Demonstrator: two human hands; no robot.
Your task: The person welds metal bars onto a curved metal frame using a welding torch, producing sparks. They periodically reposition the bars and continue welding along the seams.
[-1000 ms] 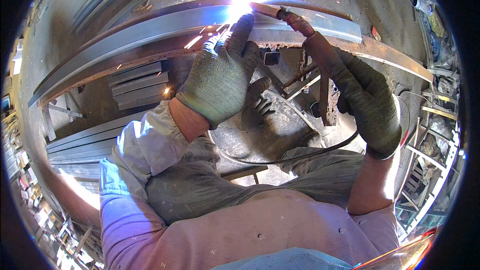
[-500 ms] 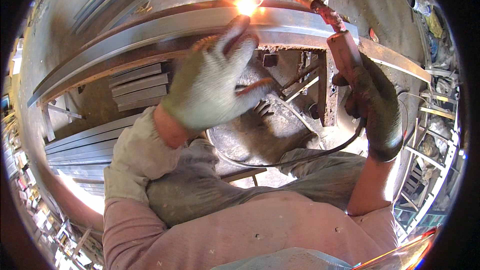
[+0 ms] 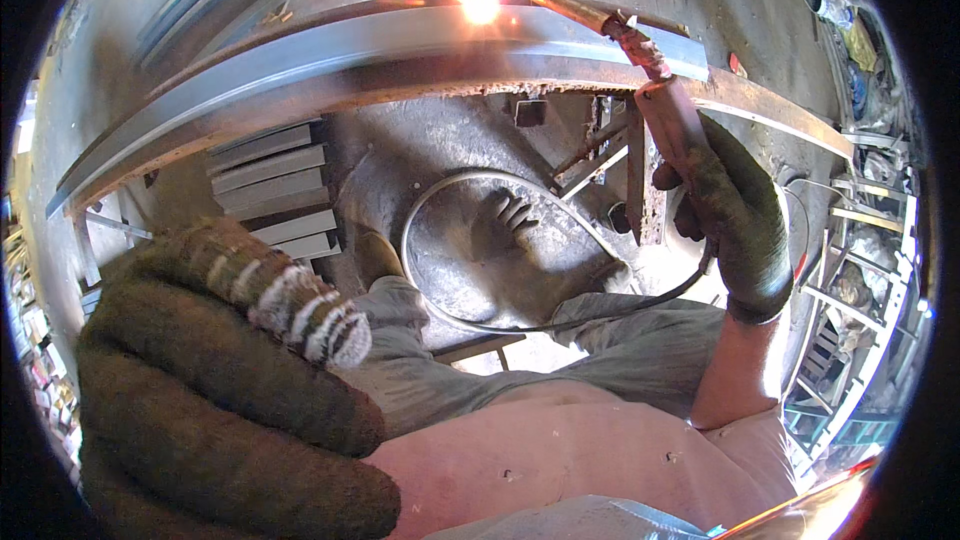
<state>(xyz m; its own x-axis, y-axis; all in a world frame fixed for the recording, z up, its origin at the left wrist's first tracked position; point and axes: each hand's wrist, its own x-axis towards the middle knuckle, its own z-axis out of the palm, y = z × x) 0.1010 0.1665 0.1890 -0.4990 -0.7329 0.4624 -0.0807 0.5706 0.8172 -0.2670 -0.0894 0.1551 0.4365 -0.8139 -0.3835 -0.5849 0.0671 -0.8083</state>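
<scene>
My right hand (image 3: 733, 220), in a dark work glove, is wrapped round the handle of a welding torch (image 3: 672, 125). The torch's brass nozzle (image 3: 568, 7) points left toward a bright orange-white glow (image 3: 481, 4) on the long steel bar (image 3: 400, 40). A small gap shows between nozzle and glow. Large and near the view, my gloved left hand (image 3: 240, 380) fills the lower left, away from the bar. Its fingers stretch to the right, with nothing visible in them; the palm is partly hidden.
A rusty beam (image 3: 330, 90) supports the bar. Below lie short metal strips (image 3: 272, 175) at left, and a looped torch cable (image 3: 412, 210) on the floor. Long metal lengths (image 3: 215, 0) rest at the far left. A metal rack (image 3: 870, 310) with scrap stands at right.
My left hand has drawn back from beside the glow to the lower left, close to the view. The torch stays in my right hand, its nozzle slightly lower in the picture.
</scene>
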